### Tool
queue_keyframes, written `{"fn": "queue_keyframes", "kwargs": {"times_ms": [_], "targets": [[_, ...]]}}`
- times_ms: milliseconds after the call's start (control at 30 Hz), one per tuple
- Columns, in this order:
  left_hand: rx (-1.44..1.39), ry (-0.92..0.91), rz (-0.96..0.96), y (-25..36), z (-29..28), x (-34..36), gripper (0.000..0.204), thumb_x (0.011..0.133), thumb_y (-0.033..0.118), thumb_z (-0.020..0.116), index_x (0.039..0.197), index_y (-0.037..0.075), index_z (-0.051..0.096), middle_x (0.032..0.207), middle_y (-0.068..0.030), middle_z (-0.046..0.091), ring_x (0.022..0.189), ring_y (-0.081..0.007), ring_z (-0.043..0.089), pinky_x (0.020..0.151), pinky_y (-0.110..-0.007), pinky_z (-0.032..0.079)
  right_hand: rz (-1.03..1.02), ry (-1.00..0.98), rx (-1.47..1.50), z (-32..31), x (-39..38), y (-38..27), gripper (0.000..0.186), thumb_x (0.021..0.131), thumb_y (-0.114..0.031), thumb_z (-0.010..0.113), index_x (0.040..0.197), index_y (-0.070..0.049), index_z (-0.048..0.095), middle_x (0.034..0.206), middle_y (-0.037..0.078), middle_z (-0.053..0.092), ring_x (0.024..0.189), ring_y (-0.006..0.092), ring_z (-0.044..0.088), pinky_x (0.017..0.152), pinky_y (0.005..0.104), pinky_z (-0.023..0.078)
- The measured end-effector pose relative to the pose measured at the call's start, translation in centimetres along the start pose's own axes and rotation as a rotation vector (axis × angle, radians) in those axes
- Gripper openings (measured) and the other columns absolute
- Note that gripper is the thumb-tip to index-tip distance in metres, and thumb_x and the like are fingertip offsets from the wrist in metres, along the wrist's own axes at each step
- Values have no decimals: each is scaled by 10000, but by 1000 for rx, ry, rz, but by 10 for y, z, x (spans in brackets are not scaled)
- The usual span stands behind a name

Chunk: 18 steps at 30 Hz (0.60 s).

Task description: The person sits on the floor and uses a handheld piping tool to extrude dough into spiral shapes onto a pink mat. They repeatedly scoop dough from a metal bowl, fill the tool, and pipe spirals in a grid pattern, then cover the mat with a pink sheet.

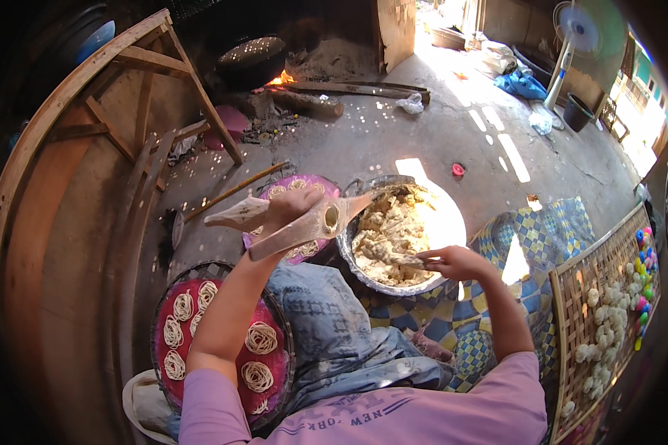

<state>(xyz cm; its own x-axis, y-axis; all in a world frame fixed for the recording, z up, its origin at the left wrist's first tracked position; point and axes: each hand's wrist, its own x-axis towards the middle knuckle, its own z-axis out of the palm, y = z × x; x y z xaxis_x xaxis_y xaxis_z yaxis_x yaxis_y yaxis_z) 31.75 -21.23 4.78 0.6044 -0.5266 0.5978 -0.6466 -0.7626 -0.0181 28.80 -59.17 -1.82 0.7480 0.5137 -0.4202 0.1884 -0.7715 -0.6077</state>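
Note:
My left hand point(293, 206) is closed around a pale wooden press point(304, 231) with a round hole through its body. The press is held tilted, next to a wide metal basin point(346, 256) of lumpy beige dough point(386, 230). In that basin, the fingers of my right hand point(453, 261) are closed on a stick-like, dough-coated piece point(408, 260); whether it is a utensil or only dough I cannot tell. Coiled strands of dough point(260, 338) lie on a round red tray point(223, 371) beside my left arm. Beyond that, partly behind the press, more coils cover a pink tray point(328, 187).
A fire point(282, 78) burns under a dark pot point(251, 61) at the far left, with logs point(304, 102) on the floor. A leaning wooden frame point(145, 55) stands left. On the right are a woven rack point(571, 311) with pale clumps, a patterned mat point(490, 319) and a fan point(577, 30).

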Motion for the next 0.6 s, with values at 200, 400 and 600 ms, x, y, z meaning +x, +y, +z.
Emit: {"fn": "queue_keyframes", "kwargs": {"times_ms": [200,400,600], "targets": [[-89,-35,21,13,25,12,244,788,303,641,880,88,573,740,-99,572,664,-307,616,569,-402,495,-143,-129,445,-104,-55,-36,345,952,-267,609,1211,-40,626,629,-54,512,539,34,438,472,233,361],[20,-106,-14,39,32,44,299,717,316,703,859,90,569,747,-87,592,656,-299,633,546,-372,511,-435,573,-624,-108,-37,-77,191,922,-242,610,1068,-215,731,629,19,622,529,132,579,520,314,450],[-81,14,-71,48,25,48,171,747,248,662,848,136,584,772,-73,615,672,-293,648,558,-378,522,-457,884,-1171,-36,-25,-129,314,852,-136,570,1157,-162,640,717,-10,582,578,117,579,512,283,452]]}}
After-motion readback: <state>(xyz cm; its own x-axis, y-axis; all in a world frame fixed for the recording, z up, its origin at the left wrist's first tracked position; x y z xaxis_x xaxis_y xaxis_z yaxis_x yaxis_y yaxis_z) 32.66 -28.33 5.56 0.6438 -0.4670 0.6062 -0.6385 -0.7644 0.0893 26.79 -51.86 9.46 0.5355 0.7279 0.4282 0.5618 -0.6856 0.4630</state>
